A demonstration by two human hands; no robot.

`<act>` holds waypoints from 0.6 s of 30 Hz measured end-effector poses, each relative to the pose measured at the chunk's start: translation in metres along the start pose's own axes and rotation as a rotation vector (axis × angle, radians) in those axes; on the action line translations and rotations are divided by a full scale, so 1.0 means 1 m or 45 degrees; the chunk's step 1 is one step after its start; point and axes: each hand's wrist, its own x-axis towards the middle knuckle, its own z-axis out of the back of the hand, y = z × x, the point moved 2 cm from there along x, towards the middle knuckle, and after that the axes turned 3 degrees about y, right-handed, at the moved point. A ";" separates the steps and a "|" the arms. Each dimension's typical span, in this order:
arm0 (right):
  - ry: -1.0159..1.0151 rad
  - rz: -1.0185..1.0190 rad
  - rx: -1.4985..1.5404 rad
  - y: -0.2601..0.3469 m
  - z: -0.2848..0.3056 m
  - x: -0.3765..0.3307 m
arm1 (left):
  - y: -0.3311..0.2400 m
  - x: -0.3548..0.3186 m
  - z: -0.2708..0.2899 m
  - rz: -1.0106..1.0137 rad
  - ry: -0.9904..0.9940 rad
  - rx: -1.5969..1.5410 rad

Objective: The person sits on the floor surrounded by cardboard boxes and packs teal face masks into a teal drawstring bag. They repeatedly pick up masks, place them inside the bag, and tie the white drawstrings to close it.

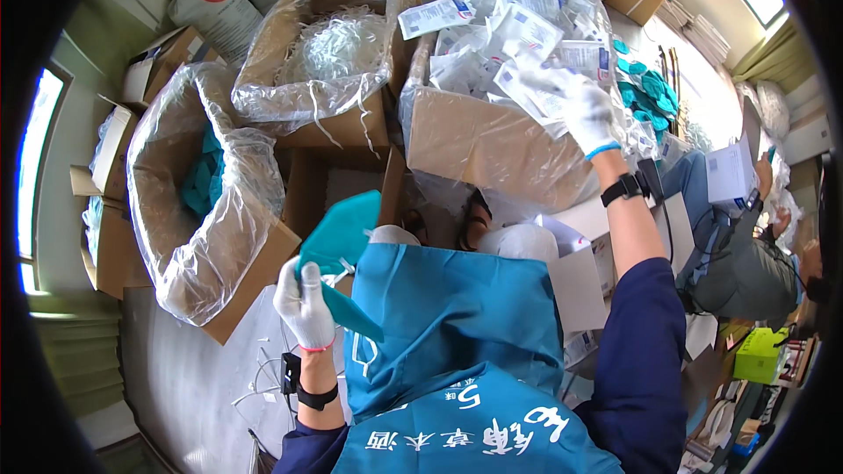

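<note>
Left hand [304, 303] in a white glove is clenched on a folded teal face mask [341, 250] just above the blue apron [452, 333], while the right hand [587, 114] is up in the cardboard box of white sachets [509, 35], fingers closing on one, tho can't tell 100% if it's gripped. Looks like early/mid-run imo: sachet box is heaped full. Plastic-lined box w/ teal masks [206, 180] sits on the left, box of clear tubing-ish stuff [338, 48] behind it, loose teal masks [650, 92] far right, lime-green carton [760, 353] lower right.

Grey floor [176, 386] carries open cardboard boxes [492, 145], plastic-lined, packed close together; loose white cords [259, 373] lie on it.
</note>
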 end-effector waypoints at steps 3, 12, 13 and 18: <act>0.398 0.064 -0.154 -0.003 -0.057 0.024 | -0.005 0.003 -0.011 0.136 0.084 -0.034; 1.180 -0.338 0.111 -0.080 -0.198 0.028 | -0.002 -0.014 -0.031 0.242 0.170 0.069; 1.217 -0.384 0.066 -0.092 -0.185 0.016 | -0.007 -0.008 -0.033 0.222 0.228 0.095; 1.381 -0.297 0.006 -0.092 -0.160 0.018 | -0.014 -0.018 -0.019 0.119 0.243 0.185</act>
